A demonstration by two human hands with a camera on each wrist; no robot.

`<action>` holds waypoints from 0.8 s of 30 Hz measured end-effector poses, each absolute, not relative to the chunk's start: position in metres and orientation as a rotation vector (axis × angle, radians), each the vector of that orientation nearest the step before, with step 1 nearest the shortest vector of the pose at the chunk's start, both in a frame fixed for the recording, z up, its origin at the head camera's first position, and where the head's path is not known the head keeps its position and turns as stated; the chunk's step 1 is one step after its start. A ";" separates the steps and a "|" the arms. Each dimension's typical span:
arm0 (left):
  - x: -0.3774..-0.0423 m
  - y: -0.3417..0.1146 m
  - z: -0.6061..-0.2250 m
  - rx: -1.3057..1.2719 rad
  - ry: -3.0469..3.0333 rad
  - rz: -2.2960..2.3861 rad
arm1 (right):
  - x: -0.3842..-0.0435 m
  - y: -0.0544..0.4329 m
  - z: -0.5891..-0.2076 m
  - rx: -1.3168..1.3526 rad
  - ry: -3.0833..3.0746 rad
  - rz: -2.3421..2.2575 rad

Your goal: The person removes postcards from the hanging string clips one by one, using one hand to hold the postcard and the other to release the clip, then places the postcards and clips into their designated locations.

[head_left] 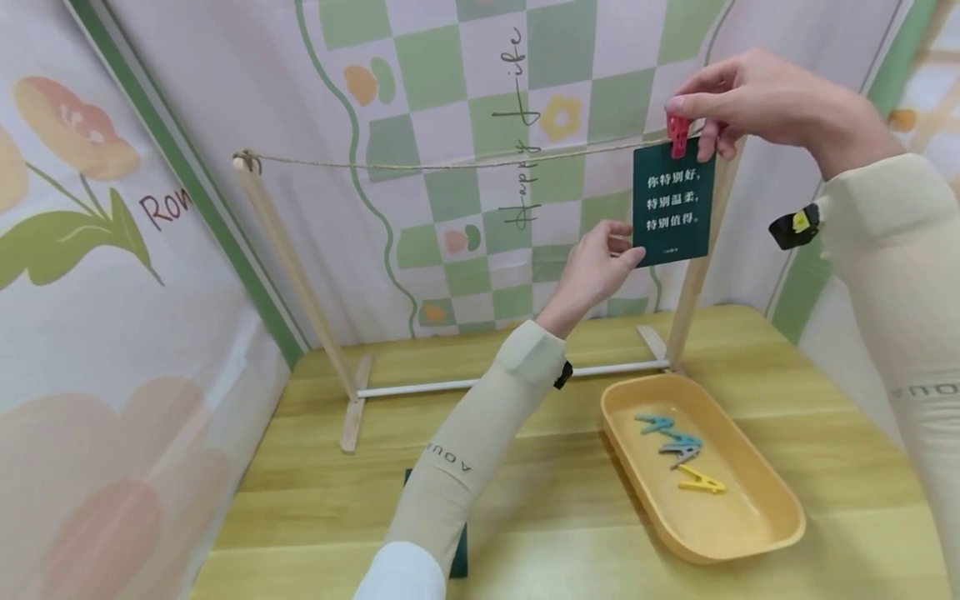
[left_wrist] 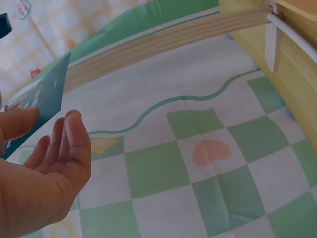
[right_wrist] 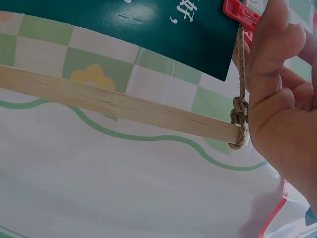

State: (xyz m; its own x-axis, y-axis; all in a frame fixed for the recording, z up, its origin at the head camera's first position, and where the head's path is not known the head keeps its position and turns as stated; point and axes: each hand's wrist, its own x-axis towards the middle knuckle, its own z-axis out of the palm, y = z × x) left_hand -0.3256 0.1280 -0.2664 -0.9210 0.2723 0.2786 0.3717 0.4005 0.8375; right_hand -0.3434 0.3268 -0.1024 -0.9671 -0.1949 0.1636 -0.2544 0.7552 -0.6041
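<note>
A dark green card point(head_left: 672, 204) with white writing hangs at the right end of a twine line point(head_left: 450, 165). At its top edge sits a red clothespin point(head_left: 678, 133), which my right hand point(head_left: 757, 104) pinches between thumb and fingers. In the right wrist view the same clothespin point(right_wrist: 241, 14) is at the card's corner, beside the twine. My left hand point(head_left: 596, 267) is at the card's lower left corner. Its thumb lies over the card's edge in the left wrist view, while the other fingers point(left_wrist: 74, 136) are loosely bent and apart from the card point(left_wrist: 49, 99).
A wooden post point(head_left: 701, 258) stands behind the card, and another post point(head_left: 296, 275) holds the line's left end. A yellow tray point(head_left: 750, 533) with several clothespins point(head_left: 701, 481) stands on the table point(head_left: 562, 500). Under my left forearm, another dark green piece point(head_left: 459, 558) partly shows.
</note>
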 end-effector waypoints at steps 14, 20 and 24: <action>-0.324 0.132 -0.261 -0.613 -2.520 -1.702 | -0.344 0.323 -0.101 0.380 -2.859 1.024; -0.326 0.129 -0.263 -0.633 -2.514 -1.740 | -0.343 0.320 -0.102 0.506 -2.813 1.047; -0.325 0.127 -0.263 -0.646 -2.506 -1.772 | -0.341 0.318 -0.101 0.580 -2.772 1.068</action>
State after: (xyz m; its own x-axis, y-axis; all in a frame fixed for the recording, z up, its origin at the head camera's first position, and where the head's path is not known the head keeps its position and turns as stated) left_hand -0.3255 0.1269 -0.2631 -0.9152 0.3260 0.2368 0.3319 0.2766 0.9018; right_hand -0.3414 0.3184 -0.1007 -0.9202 -0.3093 0.2400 -0.3903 0.6786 -0.6222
